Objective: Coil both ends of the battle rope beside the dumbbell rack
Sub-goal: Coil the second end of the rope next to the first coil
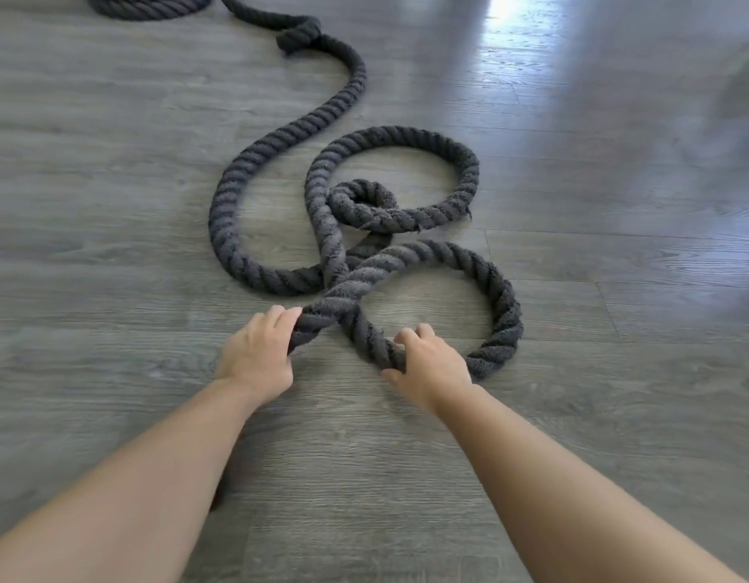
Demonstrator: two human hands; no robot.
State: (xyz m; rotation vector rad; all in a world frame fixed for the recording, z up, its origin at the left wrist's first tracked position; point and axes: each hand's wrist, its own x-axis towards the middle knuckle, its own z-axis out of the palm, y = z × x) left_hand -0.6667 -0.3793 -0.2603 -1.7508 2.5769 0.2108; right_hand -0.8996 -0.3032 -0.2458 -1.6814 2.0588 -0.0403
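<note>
Thick dark grey twisted battle rope [355, 263] lies on the grey wood-plank floor [111, 204], mostly mid-floor in front of the person. One finished-looking tight coil of the same rope [149, 4] sits at the far left edge of the floor as seen, cut off by the frame, so one end appears already coiled, judging only by the part that shows. From it the rope runs through a bulky knot or fold [299, 35], snakes down toward the person and breaks into several loose overlapping loops: one big loop mid-floor with a small curl inside it, another loop near right, strands crossing over each other between them. Not a neat coil yet. Left hand [257, 355] grips the rope where the strands cross, fingers [286, 317] curled over the top of it. Right hand [431, 363] holds the near loop just beside that crossing, its fingers wrapped round the rope, thumb on the near side. Both hands are low at the floor, close together, arms bare. No dumbbell rack in view, so placement beside it cannot be checked. Judgement: roughly half done; the second end is only started, loops need tightening and stacking into a flat spiral, and the slack leading to the far coil is left to take in.
</note>
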